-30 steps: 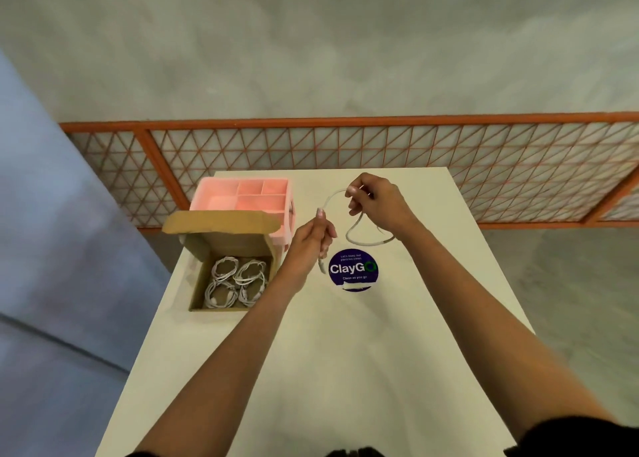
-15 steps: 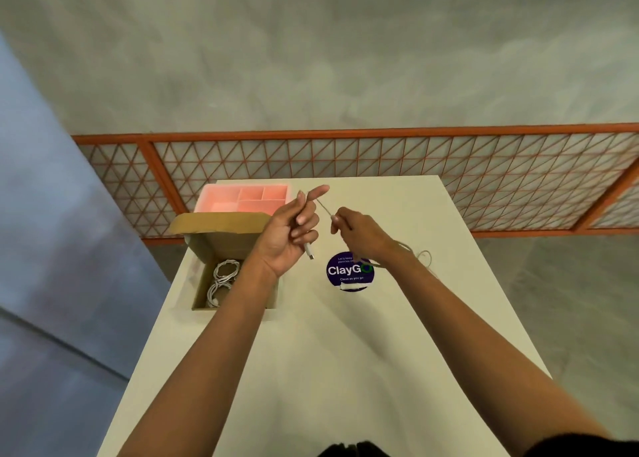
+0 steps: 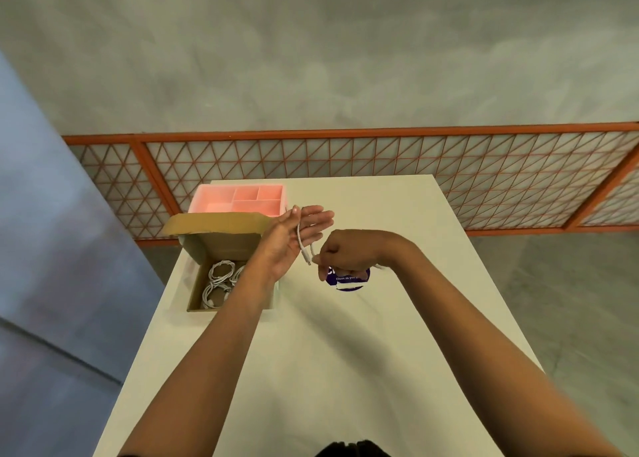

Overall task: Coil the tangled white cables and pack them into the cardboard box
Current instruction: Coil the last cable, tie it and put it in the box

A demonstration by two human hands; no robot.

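A thin white cable (image 3: 300,239) runs down across the palm of my left hand (image 3: 292,240), from the thumb tip to a plug end hanging below the palm. The left fingers are straight and the thumb pins the cable. My right hand (image 3: 349,252) is curled into a fist just to the right and pinches the same cable near the plug. A little more cable shows behind my right wrist. The open cardboard box (image 3: 193,285) sits at the table's left, under my left forearm, with several coiled white cables (image 3: 219,280) inside.
A pink compartment tray (image 3: 238,197) stands behind the box's raised flap. A round purple sticker (image 3: 351,280) lies on the white table (image 3: 345,353) below my right hand. An orange lattice railing (image 3: 380,166) runs beyond the far table edge.
My left hand has turned palm-up with the fingers straightened and the cable now laid across the palm. My right hand moved in close to it and closed into a fist on the cable.
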